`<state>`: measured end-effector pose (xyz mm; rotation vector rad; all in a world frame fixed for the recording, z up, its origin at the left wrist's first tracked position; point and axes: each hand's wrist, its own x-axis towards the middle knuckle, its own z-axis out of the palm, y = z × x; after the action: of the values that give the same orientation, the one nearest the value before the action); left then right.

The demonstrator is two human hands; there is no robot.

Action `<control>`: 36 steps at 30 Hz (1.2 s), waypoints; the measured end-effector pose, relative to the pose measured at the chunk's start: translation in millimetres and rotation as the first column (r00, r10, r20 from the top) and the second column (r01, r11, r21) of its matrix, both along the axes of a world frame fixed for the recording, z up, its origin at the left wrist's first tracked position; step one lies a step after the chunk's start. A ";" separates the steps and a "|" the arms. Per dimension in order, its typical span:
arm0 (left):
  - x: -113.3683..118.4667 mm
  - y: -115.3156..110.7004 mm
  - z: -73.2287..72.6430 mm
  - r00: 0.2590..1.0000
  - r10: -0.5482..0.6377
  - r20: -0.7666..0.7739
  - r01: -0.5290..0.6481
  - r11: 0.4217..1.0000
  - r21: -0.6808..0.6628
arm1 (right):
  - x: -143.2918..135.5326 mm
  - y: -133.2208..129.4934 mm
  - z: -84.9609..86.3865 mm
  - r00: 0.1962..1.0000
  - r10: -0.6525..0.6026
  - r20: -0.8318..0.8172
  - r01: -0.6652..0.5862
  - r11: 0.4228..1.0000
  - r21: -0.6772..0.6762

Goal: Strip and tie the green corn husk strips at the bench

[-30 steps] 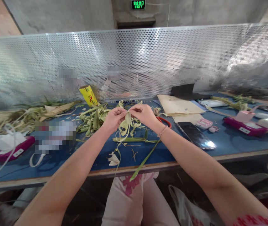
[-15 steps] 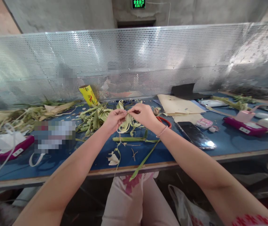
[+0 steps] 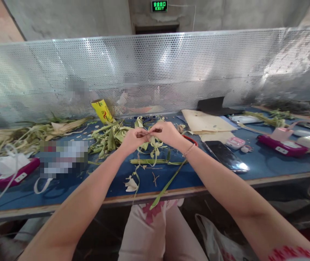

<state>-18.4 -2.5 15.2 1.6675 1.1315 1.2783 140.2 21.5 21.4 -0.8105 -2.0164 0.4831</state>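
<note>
My left hand [image 3: 133,140] and my right hand [image 3: 166,133] meet above the middle of the table, both closed in a pinch with the fingertips touching. A pale, curling leaf strip [image 3: 156,145] hangs just below the fingers; its upper end is hidden by them. Left of my left hand lies a heap of pale green leaves and stalks [image 3: 104,143]. Nearer the table edge are a green stalk piece [image 3: 148,161], a white withered flower [image 3: 131,184] and a long green leaf [image 3: 165,190] that hangs over the edge.
Behind the blue table [image 3: 190,179] stands a perforated metal screen [image 3: 160,69]. A yellow box [image 3: 102,111] is at the back. On the right lie a phone [image 3: 225,156], brown paper [image 3: 205,120], a pink case [image 3: 235,142] and a purple power strip [image 3: 282,145]; another purple strip [image 3: 16,175] is left.
My hands have closed together, with the fingertips now meeting. The pale strip that looped below my left hand now hangs more beneath my right hand.
</note>
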 end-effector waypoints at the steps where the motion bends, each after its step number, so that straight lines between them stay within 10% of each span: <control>1: 0.0 -1.3 0.8 0.998 -0.007 -0.066 0.008 1.000 0.026 | 1.5 -1.2 1.6 1.000 0.024 0.004 -0.024 1.000 0.002; 7: 6.7 -8.7 -2.0 0.985 0.087 -0.148 -0.058 0.980 0.189 | 10.5 -7.1 9.1 0.995 0.087 0.054 -0.089 0.995 0.034; 14: 7.6 -3.6 -4.0 0.998 0.037 -0.044 -0.034 0.997 0.064 | 9.5 -4.7 8.6 0.974 0.025 0.224 -0.084 0.963 0.256; 17: 2.0 2.0 -3.1 0.993 0.113 0.035 -0.114 0.993 0.031 | 23.7 6.6 10.5 0.939 -0.265 0.220 0.207 0.945 0.254; 20: -7.2 11.9 -6.9 0.974 0.185 0.134 -0.188 0.982 0.013 | 43.8 21.0 8.6 0.670 -0.477 0.569 0.495 0.858 0.137; 22: -13.5 18.8 -9.7 0.941 0.243 0.236 -0.255 0.967 0.023 | 53.8 28.8 4.8 0.511 -0.317 0.799 0.552 0.833 -0.023; 27: -20.5 24.7 -8.1 0.872 0.242 0.425 -0.223 0.970 -0.094 | 60.6 41.3 -7.5 0.493 -0.162 0.855 0.572 0.801 -0.178; 36: -25.7 24.5 -1.6 0.718 0.339 0.608 -0.259 0.941 -0.218 | 63.8 46.0 -13.1 0.514 -0.312 0.799 0.582 0.811 -0.058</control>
<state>-44.1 22.0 13.6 0.8390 1.0314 1.7683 204.0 67.5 8.2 -1.9791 -2.3404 0.1409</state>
